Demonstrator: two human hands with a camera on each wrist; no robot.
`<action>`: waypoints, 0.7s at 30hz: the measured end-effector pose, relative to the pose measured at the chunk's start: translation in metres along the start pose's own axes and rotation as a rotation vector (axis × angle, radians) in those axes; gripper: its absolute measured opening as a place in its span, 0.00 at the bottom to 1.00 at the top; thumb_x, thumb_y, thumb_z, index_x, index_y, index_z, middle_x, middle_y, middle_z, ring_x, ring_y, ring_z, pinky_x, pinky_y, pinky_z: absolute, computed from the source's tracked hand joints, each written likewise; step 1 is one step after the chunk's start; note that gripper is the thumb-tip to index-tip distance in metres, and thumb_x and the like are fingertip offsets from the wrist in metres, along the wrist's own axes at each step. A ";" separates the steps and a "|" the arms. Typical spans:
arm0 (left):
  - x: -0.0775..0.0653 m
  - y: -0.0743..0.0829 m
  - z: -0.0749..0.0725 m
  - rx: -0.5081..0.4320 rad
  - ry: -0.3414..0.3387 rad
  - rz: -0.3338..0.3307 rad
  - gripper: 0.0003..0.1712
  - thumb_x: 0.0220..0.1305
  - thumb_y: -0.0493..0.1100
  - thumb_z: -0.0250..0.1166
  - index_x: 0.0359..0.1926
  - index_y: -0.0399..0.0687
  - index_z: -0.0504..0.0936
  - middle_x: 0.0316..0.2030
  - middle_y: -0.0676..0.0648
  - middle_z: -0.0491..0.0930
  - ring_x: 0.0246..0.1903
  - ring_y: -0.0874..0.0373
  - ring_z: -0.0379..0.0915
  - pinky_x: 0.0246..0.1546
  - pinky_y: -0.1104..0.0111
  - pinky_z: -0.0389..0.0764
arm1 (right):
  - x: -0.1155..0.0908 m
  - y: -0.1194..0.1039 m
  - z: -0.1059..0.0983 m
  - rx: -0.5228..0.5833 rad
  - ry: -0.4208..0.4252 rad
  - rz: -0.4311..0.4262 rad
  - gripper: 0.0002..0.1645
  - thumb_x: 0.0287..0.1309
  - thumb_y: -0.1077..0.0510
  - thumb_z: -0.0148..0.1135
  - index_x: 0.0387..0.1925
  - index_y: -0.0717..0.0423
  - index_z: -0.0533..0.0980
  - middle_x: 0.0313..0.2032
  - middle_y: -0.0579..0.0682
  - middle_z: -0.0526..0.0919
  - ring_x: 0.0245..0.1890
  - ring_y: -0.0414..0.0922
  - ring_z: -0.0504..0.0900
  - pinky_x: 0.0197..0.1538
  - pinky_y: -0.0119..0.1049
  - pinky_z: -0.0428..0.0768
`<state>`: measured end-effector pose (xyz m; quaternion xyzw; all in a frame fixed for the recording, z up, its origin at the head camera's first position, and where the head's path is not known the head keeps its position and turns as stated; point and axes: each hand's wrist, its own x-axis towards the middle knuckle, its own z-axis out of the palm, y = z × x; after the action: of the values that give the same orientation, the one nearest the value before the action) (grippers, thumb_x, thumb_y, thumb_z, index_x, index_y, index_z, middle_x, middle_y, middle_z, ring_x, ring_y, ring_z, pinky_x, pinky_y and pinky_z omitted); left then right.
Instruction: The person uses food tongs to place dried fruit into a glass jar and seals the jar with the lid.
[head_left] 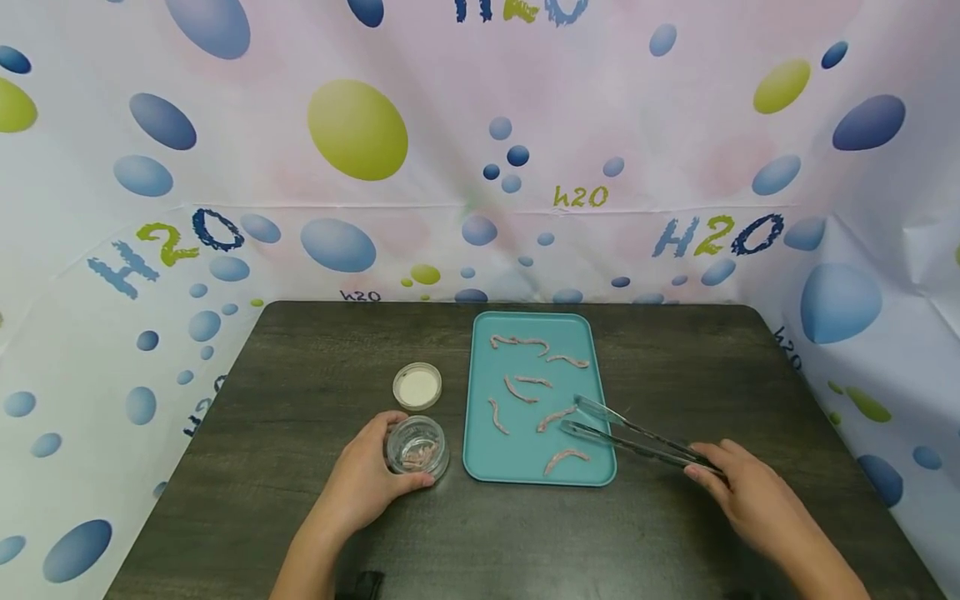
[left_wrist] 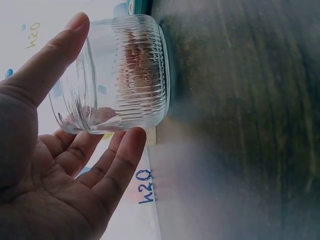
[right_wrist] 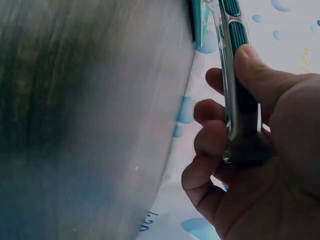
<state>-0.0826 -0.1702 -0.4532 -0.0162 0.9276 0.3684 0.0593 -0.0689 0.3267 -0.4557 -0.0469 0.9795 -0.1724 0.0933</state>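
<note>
My left hand [head_left: 363,479] holds a small clear glass jar [head_left: 414,428], thumb on one side and fingers on the other. Inside the jar, pinkish strips [left_wrist: 137,67] lie at the bottom. With my right hand [head_left: 753,500] I grip metal tongs [head_left: 651,452] by their dark handles, which have teal inlays in the right wrist view. The spread tong tips reach over the right side of a teal tray [head_left: 480,465]. One pink worm-like strip [head_left: 553,419] lies on the tray at the tips. Several similar strips [head_left: 520,390] are scattered across it.
A round lid [head_left: 417,387] with a pale centre lies just behind the jar. The dark wood-grain table [head_left: 322,358] ends at a patterned curtain [head_left: 450,167] at the back and sides. A small black object [head_left: 369,585] shows at the front edge, beside the left forearm.
</note>
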 end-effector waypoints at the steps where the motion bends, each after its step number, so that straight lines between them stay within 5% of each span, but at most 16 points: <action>1: 0.000 0.000 0.000 -0.002 0.001 0.000 0.58 0.45 0.54 0.92 0.75 0.48 0.73 0.63 0.44 0.84 0.61 0.47 0.82 0.62 0.44 0.81 | 0.001 -0.001 0.000 -0.011 0.005 -0.003 0.29 0.80 0.48 0.62 0.70 0.62 0.78 0.59 0.72 0.82 0.53 0.72 0.84 0.47 0.63 0.83; 7: 0.000 -0.001 0.000 -0.005 0.001 0.000 0.58 0.45 0.54 0.92 0.74 0.48 0.73 0.63 0.44 0.85 0.61 0.47 0.83 0.61 0.43 0.81 | 0.003 -0.005 0.003 -0.051 0.027 -0.029 0.26 0.79 0.53 0.62 0.68 0.66 0.77 0.66 0.76 0.79 0.66 0.78 0.76 0.59 0.74 0.77; 9: 0.001 -0.001 0.000 -0.005 0.000 -0.001 0.58 0.45 0.55 0.92 0.74 0.48 0.73 0.63 0.44 0.85 0.61 0.47 0.83 0.62 0.43 0.80 | 0.003 -0.006 0.005 -0.063 0.040 -0.049 0.27 0.79 0.54 0.63 0.70 0.63 0.76 0.56 0.69 0.85 0.54 0.71 0.85 0.51 0.64 0.84; 12: 0.001 -0.001 0.000 -0.008 -0.002 0.000 0.58 0.45 0.55 0.92 0.75 0.48 0.73 0.63 0.44 0.84 0.62 0.47 0.82 0.63 0.43 0.80 | 0.003 -0.007 0.008 -0.084 0.060 -0.072 0.28 0.78 0.55 0.64 0.73 0.58 0.75 0.46 0.58 0.86 0.42 0.58 0.86 0.41 0.51 0.82; 14: 0.002 -0.001 0.000 -0.010 -0.002 0.001 0.58 0.45 0.55 0.92 0.75 0.47 0.73 0.63 0.44 0.84 0.62 0.47 0.82 0.63 0.43 0.80 | 0.003 -0.008 0.008 -0.095 0.058 -0.071 0.28 0.78 0.55 0.64 0.75 0.56 0.74 0.47 0.60 0.85 0.43 0.60 0.86 0.41 0.53 0.82; 18: 0.002 0.000 -0.001 -0.011 -0.001 0.002 0.58 0.45 0.54 0.92 0.74 0.47 0.73 0.63 0.44 0.84 0.63 0.47 0.82 0.64 0.43 0.79 | 0.004 -0.009 0.010 -0.122 0.069 -0.058 0.27 0.79 0.56 0.63 0.73 0.59 0.75 0.61 0.73 0.82 0.62 0.80 0.77 0.54 0.75 0.79; 21: 0.001 0.000 -0.002 -0.007 0.001 -0.001 0.58 0.45 0.54 0.92 0.74 0.47 0.73 0.63 0.44 0.84 0.63 0.46 0.82 0.64 0.43 0.79 | 0.006 -0.011 0.013 -0.138 0.091 -0.069 0.25 0.78 0.57 0.64 0.70 0.61 0.77 0.55 0.68 0.85 0.54 0.73 0.83 0.52 0.69 0.81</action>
<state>-0.0841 -0.1713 -0.4518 -0.0169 0.9263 0.3717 0.0589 -0.0721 0.3118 -0.4648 -0.0790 0.9900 -0.1097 0.0394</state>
